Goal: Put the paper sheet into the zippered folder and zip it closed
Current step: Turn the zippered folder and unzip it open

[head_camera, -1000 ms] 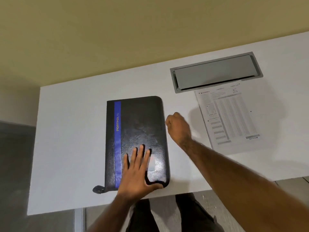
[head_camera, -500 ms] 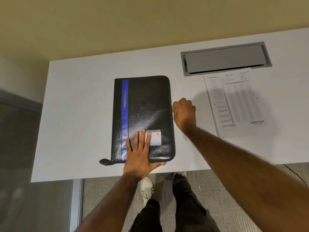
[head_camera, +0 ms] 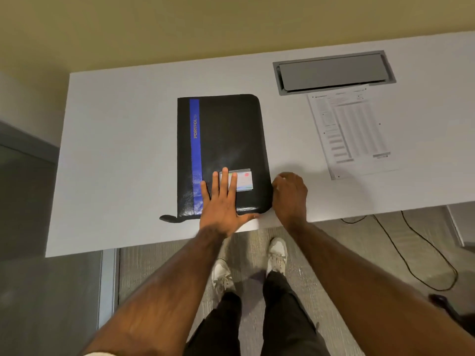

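Observation:
The black zippered folder (head_camera: 226, 134), with a blue stripe and a card window (head_camera: 244, 180), lies closed on the white table (head_camera: 123, 150). My left hand (head_camera: 221, 201) presses flat on its near end, fingers spread. At the folder's right edge, by the near corner, my right hand (head_camera: 290, 194) is closed with its fingertips pinched against the zipper line. The pull itself is hidden under the fingers. To the right, the printed paper sheet (head_camera: 352, 132) lies flat and apart from both hands.
A grey cable hatch (head_camera: 334, 73) is set into the table behind the paper. The folder's strap tab (head_camera: 168, 218) sticks out at its near left corner. The table's near edge is just below my hands. Cables (head_camera: 411, 253) lie on the floor.
My right hand has slid along the folder's right edge from its middle toward the near corner. The left hand stays flat on the folder.

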